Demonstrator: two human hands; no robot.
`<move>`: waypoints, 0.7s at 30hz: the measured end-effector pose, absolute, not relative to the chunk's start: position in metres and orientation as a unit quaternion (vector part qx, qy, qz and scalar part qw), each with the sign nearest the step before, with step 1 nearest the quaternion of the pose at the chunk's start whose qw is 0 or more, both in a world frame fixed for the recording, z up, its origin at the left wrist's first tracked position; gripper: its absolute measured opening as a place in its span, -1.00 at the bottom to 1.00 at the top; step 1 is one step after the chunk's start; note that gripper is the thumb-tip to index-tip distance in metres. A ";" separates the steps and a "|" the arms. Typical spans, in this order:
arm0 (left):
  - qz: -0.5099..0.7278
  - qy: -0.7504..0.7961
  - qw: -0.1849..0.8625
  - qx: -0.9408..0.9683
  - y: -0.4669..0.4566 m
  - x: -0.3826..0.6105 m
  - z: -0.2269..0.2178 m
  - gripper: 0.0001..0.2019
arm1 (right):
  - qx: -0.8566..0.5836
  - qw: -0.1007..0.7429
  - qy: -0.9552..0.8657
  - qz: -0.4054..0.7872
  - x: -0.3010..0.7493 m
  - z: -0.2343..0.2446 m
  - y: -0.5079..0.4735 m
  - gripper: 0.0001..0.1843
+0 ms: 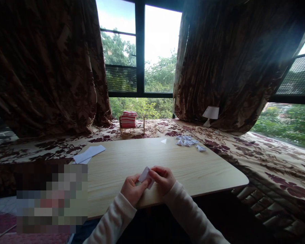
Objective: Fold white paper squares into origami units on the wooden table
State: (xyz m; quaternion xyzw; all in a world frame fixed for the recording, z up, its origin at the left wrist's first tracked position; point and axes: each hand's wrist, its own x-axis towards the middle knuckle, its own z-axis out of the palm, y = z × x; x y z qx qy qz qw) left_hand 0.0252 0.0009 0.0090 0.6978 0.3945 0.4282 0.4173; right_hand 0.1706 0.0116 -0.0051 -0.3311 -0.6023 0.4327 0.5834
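My left hand [132, 189] and my right hand [164, 179] meet over the near edge of a light wooden table [193, 169]. Both pinch a small folded piece of white paper [145, 175] between their fingertips, just above the tabletop. Each hand's fingers are curled closed on the paper. A stack of flat white paper sheets [88, 154] lies at the table's far left corner. Several small folded paper pieces [189, 141] are heaped at the far right, with one lone folded piece [164, 141] beside them.
A patterned maroon cover [269, 162] spreads around the table. A tiny wooden chair with striped cushions [130, 122] and a small white lamp [210, 114] stand by the window. Dark curtains hang on both sides. A pixelated patch [52, 198] covers the lower left.
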 end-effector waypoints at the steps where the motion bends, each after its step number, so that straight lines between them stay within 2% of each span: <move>1: 0.423 0.400 0.415 0.700 0.002 0.026 0.008 -0.74 | -0.332 0.592 -0.598 0.427 0.171 -0.005 0.011 -0.75; 5: 0.416 0.396 0.406 0.711 0.004 0.028 0.007 -0.78 | -0.350 0.612 -0.578 0.411 0.170 -0.003 0.011 -0.76; 11: 0.393 0.345 0.368 0.769 -0.002 0.029 0.012 -0.77 | -0.336 0.592 -0.588 0.437 0.168 -0.004 0.010 -0.80; 16: 0.431 0.377 0.382 0.725 -0.001 0.025 0.011 -0.76 | -0.336 0.592 -0.594 0.428 0.167 -0.005 0.008 -0.80; 21: 0.428 0.384 0.355 0.738 0.000 0.025 0.011 -0.77 | -0.374 0.605 -0.600 0.367 0.167 -0.002 0.009 -0.76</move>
